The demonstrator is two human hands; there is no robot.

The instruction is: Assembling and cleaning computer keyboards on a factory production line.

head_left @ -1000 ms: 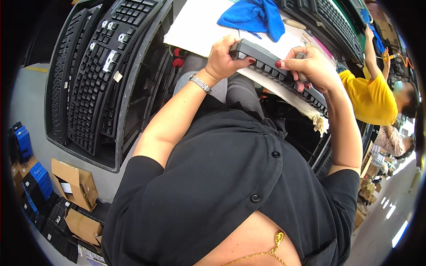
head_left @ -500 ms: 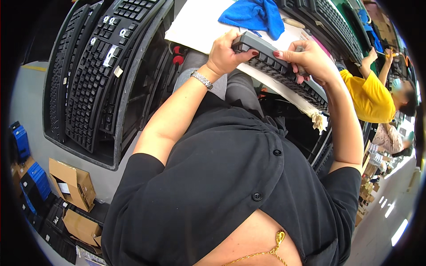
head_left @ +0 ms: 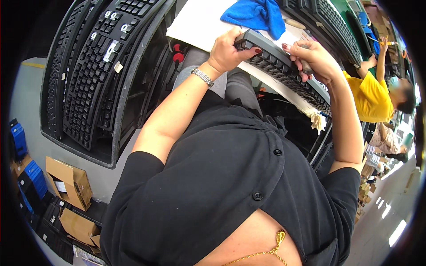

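Observation:
A dark keyboard (head_left: 284,70) is tilted up on its long edge at the table's near side, its keys turned toward me. My left hand (head_left: 227,52) grips the keyboard's left end, thumb on the key side and fingers behind. Over the keyboard's middle, my right hand (head_left: 318,60) is closed around a slim tool with a brownish-grey handle (head_left: 306,67); the tool's working end cannot be made out. The right thumb sits a little above the keys. Behind the keyboard lies a crumpled blue cloth (head_left: 255,18) on a white work surface (head_left: 195,21).
A wooden-handled tool (head_left: 294,23) lies right of the cloth. More keyboards (head_left: 335,31) stand at the upper right. On my left, a black bin (head_left: 116,148) holds several upright keyboards. Cardboard boxes (head_left: 71,184) sit at lower left. A co-worker in a yellow shirt (head_left: 370,95) works at far right.
My right hand has lifted slightly away from the keys and moved to the right, its thumb leaving the keyboard's edge. The left hand keeps its grip on the keyboard.

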